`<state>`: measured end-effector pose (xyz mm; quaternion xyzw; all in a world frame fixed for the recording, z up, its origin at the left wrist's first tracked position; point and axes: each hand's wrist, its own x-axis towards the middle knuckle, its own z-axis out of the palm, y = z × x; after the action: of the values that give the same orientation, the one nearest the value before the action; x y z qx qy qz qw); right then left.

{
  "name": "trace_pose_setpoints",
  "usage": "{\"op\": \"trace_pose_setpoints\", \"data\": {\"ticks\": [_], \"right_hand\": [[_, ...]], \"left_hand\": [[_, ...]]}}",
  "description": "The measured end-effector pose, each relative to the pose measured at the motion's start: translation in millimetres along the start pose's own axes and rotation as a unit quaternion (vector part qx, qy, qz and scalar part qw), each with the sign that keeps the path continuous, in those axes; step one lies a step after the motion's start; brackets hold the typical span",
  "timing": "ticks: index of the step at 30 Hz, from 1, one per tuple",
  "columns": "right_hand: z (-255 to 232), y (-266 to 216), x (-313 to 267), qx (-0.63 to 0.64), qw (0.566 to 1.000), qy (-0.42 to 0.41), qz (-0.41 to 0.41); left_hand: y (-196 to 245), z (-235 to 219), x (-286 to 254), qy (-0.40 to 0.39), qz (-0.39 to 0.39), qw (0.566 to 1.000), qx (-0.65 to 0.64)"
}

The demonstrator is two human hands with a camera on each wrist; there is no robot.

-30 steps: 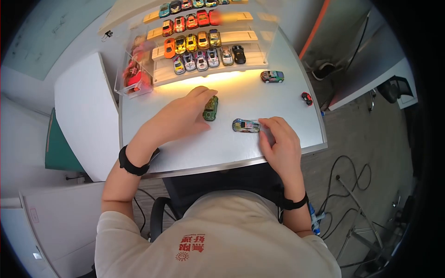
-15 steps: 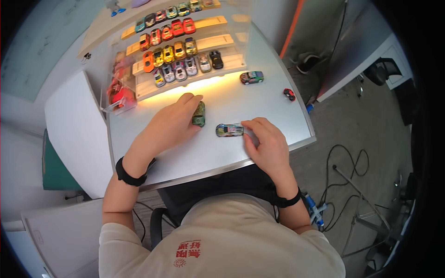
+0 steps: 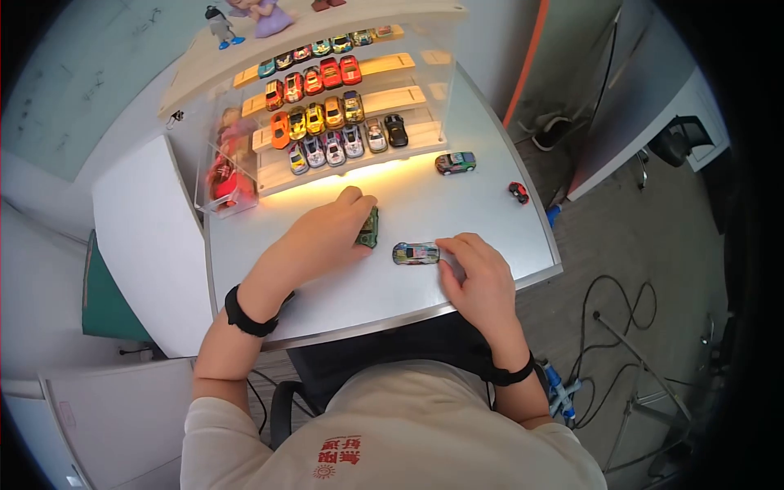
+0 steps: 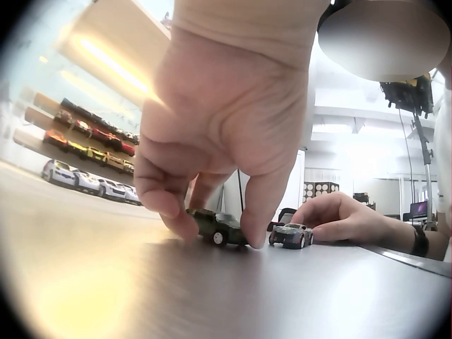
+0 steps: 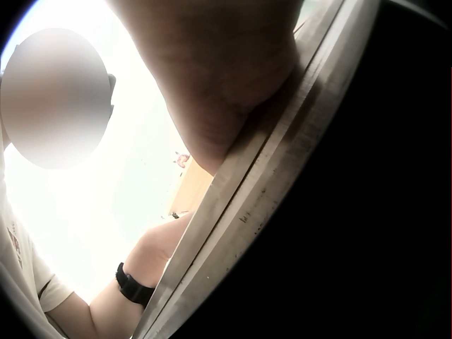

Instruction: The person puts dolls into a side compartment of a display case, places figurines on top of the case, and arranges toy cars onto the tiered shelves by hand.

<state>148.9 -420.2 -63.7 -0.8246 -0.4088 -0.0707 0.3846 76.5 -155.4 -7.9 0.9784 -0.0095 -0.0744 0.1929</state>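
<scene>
My left hand reaches over a green camouflage-patterned toy car on the table. In the left wrist view, its thumb is at one end of that green car and its fingers curl at the other, pinching it. Part of the car is hidden under the hand. To the right, my right hand holds the rear end of a multicoloured toy car between thumb and fingers. This car lies sideways on the table, its front toward the green one. The right wrist view shows only the right hand's underside and the table edge.
A lit display shelf with rows of toy cars stands at the back. A clear box with red items is left of it. On the table's right lie a dark patterned car and a small red-black toy.
The head view has shifted. My left hand has come further over the green car and covers more of it. My right hand stays at the rear of the multicoloured car.
</scene>
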Motion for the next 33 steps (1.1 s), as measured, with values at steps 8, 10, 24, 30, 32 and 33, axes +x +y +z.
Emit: {"op": "trace_pose_setpoints", "data": {"ticks": [8,10,24,30,32,33], "right_hand": [[-0.2,-0.6,-0.5,-0.003,1.0,0.0,0.009],[0.6,0.7,-0.9,-0.004,1.0,0.004,0.004],[0.6,2.4,-1.9,-0.006,1.0,0.012,-0.003],[-2.2,0.9,-0.4,0.018,1.0,0.007,0.001],[0.7,2.9,-2.0,0.006,1.0,0.018,-0.012],[-0.1,3.1,-0.5,0.007,1.0,0.016,-0.006]], "left_hand": [[-0.8,-11.0,29.9,0.199,0.045,0.978,-0.036],[-2.2,-16.9,38.4,0.235,0.055,0.969,-0.044],[-11.9,-14.3,47.7,0.27,0.077,0.959,-0.024],[-9.7,-32.8,52.1,0.254,0.016,0.967,-0.025],[-13.0,-26.1,49.1,0.23,0.036,0.972,-0.032],[-13.4,-19.2,46.3,0.212,0.077,0.973,-0.037]]}}
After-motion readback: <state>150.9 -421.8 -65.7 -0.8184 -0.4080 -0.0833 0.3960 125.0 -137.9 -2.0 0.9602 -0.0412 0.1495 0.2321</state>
